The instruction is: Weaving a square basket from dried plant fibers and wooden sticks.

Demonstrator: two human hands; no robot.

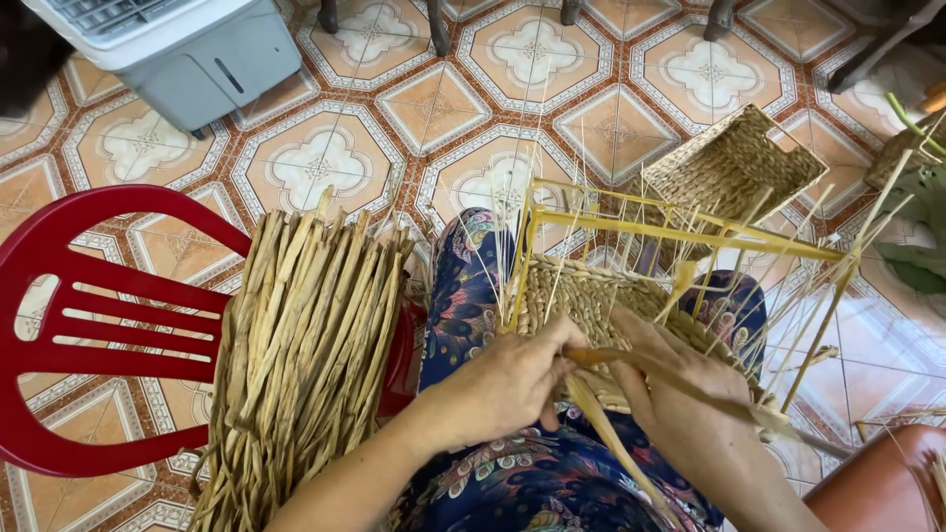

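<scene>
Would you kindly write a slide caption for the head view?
Both hands, left hand and right hand, weave a dried strand into a half-made basket beside a straw bundle.

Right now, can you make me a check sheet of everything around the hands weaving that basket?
Surface: patterned orange and white floor tiles; the work rests on a lap in floral blue cloth.
Job's things: half-woven straw basket on a yellow frame; flat dried reed strand runs between both hands.
Clutter: bundle of dried reed strips lying on a red plastic chair; finished woven rectangular basket on the floor.
Grippers: left hand pinches the strand; right hand grips it against the basket.
Cables: nothing seen.
Surroundings: grey and white plastic appliance top left; green leaves at right edge.
</scene>
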